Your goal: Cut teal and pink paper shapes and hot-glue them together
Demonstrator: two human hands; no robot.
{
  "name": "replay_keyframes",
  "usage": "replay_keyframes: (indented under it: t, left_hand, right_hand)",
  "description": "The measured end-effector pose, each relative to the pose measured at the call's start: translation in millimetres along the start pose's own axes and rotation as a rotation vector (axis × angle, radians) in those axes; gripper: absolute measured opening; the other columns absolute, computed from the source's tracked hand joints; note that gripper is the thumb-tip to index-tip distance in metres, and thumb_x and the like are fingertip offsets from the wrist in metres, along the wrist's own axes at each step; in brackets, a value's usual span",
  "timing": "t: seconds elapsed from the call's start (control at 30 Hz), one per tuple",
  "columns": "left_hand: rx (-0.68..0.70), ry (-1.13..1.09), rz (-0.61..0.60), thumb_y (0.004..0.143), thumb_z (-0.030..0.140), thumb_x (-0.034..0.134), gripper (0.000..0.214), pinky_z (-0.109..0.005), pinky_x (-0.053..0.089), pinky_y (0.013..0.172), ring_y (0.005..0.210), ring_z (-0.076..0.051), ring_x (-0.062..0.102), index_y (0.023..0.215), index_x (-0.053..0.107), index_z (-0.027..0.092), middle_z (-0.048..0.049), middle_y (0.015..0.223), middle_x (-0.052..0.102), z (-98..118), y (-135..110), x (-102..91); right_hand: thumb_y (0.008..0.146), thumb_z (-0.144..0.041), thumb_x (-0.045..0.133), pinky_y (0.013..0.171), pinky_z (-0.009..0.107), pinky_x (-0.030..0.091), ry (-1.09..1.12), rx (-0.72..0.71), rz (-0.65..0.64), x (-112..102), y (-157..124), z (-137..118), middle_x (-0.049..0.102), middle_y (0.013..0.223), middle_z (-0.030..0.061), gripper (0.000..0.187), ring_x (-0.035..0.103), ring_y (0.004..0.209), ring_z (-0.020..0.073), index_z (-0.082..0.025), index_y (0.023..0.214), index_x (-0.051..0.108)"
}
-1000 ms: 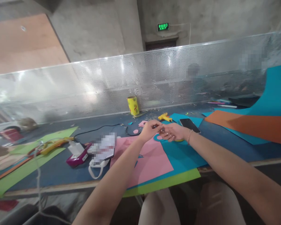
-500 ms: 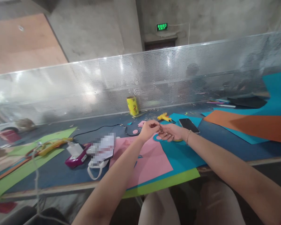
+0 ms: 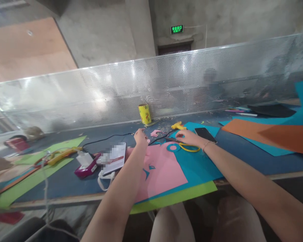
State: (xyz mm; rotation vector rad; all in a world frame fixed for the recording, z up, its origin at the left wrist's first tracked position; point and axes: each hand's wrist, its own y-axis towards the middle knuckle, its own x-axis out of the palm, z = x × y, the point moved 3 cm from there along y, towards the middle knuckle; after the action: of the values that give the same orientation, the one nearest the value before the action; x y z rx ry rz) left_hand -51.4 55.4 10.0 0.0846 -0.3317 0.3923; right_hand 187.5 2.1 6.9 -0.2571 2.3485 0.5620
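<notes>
My left hand (image 3: 140, 137) is raised over the back of the pink paper sheet (image 3: 164, 174). Its fingers are curled together, and whatever they hold is too small to make out. My right hand (image 3: 189, 137) reaches over the scissors with yellow handles (image 3: 192, 149), its fingers closed at their middle. The dark blades point left. Beside them lies a blue paper ring (image 3: 173, 148). Small blue cut shapes (image 3: 151, 167) rest on the pink sheet, partly hidden by my left forearm. Pink paper scraps (image 3: 156, 133) lie between my hands.
A yellow glue gun (image 3: 178, 125) and a black phone (image 3: 205, 134) are behind my right hand. A yellow roll (image 3: 144, 114) stands by the perforated metal screen (image 3: 111, 94). Another phone (image 3: 115, 159) and a purple device (image 3: 86, 169) are at left, orange paper (image 3: 270, 134) at right.
My hands were together above the pink sheet and have come apart. The left moved left and the right went down to the scissors, uncovering the blue ring and pink scraps.
</notes>
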Motion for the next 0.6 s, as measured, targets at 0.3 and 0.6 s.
replay_keyframes:
  t: [0.3, 0.6]
  left_hand:
    - [0.112, 0.042, -0.026, 0.078, 0.05, 0.046, 0.035, -0.02, 0.035, 0.043, 0.041, -0.006, 0.04, 0.077, 0.054, 0.016, 0.0017, 0.057, 0.054, -1.9, -2.7, 5.4]
    - [0.301, 0.571, -0.838, 0.066, 0.051, 0.063, 0.035, -0.021, 0.043, 0.051, 0.058, -0.012, 0.057, 0.069, 0.065, 0.016, -0.0023, 0.064, 0.063, -26.7, -40.9, 45.8]
  right_hand:
    - [0.072, -0.062, 0.059, 0.074, 0.033, 0.038, -0.262, -0.126, -0.211, 19.5, -6.0, -4.9, 0.054, 0.093, 0.0099, 0.046, 0.051, 0.085, 0.0227, -0.018, 0.083, 0.066]
    - [0.065, -0.035, 0.073, 0.062, 0.028, 0.039, -0.091, -0.08, -0.155, 20.5, 3.7, 4.9, 0.057, 0.075, 0.0027, 0.024, 0.051, 0.068, 0.016, -0.018, 0.071, 0.056]
